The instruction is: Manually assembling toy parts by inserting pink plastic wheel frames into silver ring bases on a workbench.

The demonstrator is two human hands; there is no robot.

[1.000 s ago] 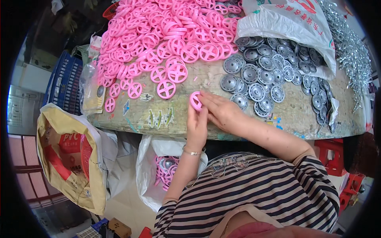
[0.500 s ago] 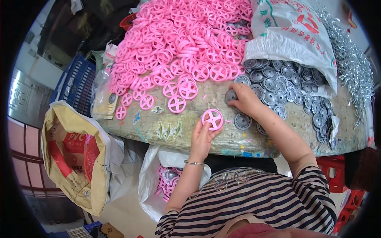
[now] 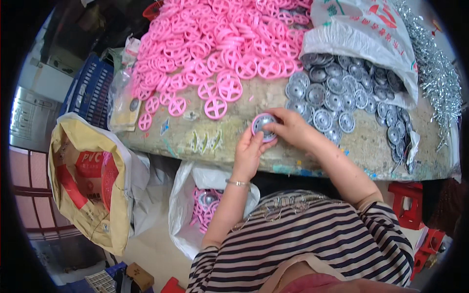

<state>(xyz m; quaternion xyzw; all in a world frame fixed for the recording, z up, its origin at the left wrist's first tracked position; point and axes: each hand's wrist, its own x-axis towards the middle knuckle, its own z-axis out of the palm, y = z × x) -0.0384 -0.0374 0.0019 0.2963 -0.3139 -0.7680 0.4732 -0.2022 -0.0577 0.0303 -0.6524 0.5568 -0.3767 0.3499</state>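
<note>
In front of me my left hand [image 3: 249,150] grips a pink spoked plastic wheel [image 3: 253,127] by its lower edge. A round grey plastic disc [image 3: 264,121] lies against the wheel's face, inside its pink rim. My right hand [image 3: 291,128] pinches that disc from the right, thumb on its face; some of its fingers are hidden. Beyond both hands spreads a big heap of pink wheels [image 3: 195,61]. Many more grey discs [image 3: 334,101] are piled to the right, spilling out of a white woven sack [image 3: 356,39].
Below the table edge, an open white bag [image 3: 178,215] contains pink and grey parts [image 3: 205,202]. A tan paper sack [image 3: 119,190] stands left, near blue crates [image 3: 90,90]. Silver tinsel [image 3: 435,83] hangs at the right, above a red stool [image 3: 408,205].
My right hand has brought a grey disc from the pile leftward onto the pink wheel in my left hand. The two hands now meet. The view has shifted slightly.
</note>
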